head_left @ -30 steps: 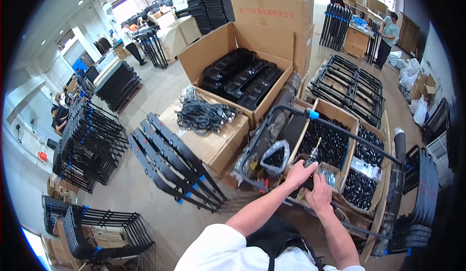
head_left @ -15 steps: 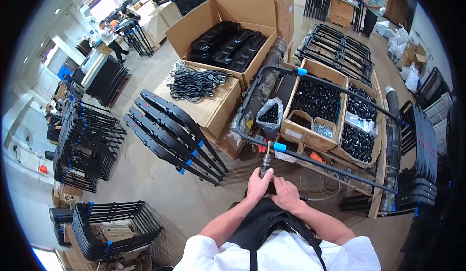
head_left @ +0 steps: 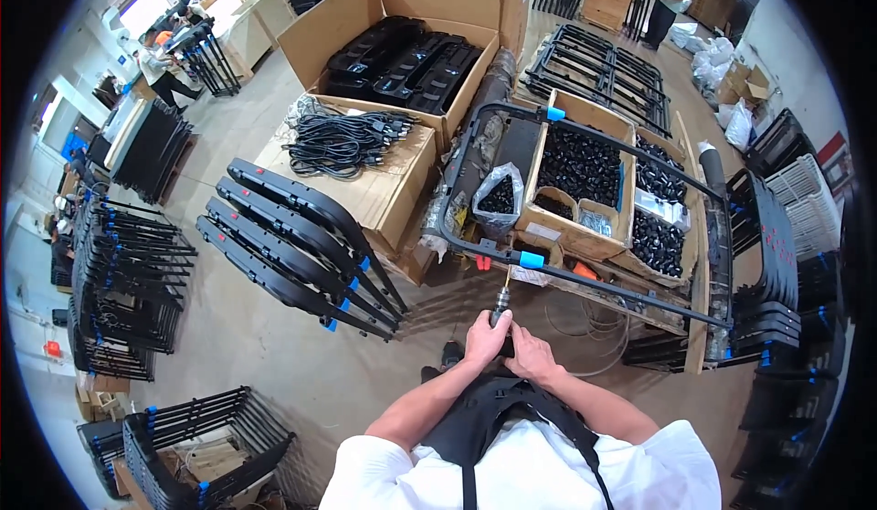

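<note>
My left hand (head_left: 484,338) and my right hand (head_left: 533,356) are both wrapped round a drill (head_left: 502,300), held in front of my body. Its metal chuck and thin bit point away from me. The bit's tip is at the near bar of a black tubular frame (head_left: 621,291), next to a blue wrap (head_left: 532,260); I cannot tell whether it has gone into the bar. That frame lies across the bench, over boxes of parts. Most of the drill's body is hidden by my fingers.
Beyond the frame are a wooden box of black parts (head_left: 546,228) and a plastic bag (head_left: 512,217). Black cables (head_left: 343,140) lie on a carton to the left. Curved black frames (head_left: 292,245) stand on the floor. A hose (head_left: 614,355) loops at right. Other people work far off.
The view has shifted, so the surroundings sit further left and higher. Both hands remain on the drill, and its bit stays at the frame's near bar beside the blue wrap.
</note>
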Available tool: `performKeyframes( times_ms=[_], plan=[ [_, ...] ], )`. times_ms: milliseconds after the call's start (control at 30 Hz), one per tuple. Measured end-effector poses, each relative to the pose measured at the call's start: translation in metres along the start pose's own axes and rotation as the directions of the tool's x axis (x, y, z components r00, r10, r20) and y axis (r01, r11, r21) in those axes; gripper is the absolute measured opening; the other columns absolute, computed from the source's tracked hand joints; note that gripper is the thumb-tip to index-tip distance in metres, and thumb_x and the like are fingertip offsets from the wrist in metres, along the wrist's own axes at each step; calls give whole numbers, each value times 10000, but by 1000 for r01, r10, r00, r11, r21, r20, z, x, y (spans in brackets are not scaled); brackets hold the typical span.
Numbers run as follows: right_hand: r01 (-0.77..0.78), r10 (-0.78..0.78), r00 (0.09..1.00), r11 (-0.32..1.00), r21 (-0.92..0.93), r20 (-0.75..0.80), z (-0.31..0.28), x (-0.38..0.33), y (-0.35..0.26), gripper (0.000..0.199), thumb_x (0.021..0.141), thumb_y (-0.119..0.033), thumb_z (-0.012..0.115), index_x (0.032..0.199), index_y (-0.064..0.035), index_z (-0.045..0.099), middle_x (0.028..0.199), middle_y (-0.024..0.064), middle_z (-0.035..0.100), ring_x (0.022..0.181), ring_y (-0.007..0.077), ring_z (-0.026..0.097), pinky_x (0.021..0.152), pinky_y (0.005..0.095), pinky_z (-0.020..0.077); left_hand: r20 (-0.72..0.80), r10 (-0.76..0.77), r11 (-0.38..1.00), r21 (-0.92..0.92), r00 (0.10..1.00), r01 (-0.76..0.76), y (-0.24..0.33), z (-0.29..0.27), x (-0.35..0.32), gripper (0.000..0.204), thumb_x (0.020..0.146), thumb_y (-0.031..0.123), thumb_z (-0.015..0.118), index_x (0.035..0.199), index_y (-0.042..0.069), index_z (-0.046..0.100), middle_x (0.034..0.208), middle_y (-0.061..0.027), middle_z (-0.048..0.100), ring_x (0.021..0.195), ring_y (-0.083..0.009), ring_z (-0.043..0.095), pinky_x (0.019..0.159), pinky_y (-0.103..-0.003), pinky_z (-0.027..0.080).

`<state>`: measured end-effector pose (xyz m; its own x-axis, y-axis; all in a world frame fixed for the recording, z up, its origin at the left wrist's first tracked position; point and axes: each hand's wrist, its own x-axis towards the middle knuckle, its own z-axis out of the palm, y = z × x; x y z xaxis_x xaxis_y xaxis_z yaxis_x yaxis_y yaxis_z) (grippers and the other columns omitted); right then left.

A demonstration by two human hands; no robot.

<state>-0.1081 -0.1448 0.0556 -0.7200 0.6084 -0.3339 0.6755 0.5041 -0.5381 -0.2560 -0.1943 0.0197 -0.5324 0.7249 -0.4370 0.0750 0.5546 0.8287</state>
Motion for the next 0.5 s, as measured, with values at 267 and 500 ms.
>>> performKeyframes(
  times_ms=[267, 500],
  plan=[
    [-38, 38, 999, 999, 5, -35, 7, 8, -5, 902, 796, -271, 828, 1538, -40, 369, 1294, 249, 650, 1170, 444, 667, 997, 519, 554, 32, 1, 1000, -8, 999, -1, -3, -10, 12, 549, 991, 553, 667, 944, 6, 648, 907, -199, 724, 875, -331, 704, 817, -458, 531],
    [-41, 44, 996, 999, 36, -76, 9, 7, -6, 922, 780, -293, 842, 1533, -41, 374, 1340, 256, 653, 1185, 433, 672, 998, 506, 558, 58, 12, 1000, -1, 998, -12, 1, -14, 13, 540, 999, 541, 671, 949, 5, 638, 902, -197, 715, 864, -309, 688, 811, -452, 528]
  ],
)
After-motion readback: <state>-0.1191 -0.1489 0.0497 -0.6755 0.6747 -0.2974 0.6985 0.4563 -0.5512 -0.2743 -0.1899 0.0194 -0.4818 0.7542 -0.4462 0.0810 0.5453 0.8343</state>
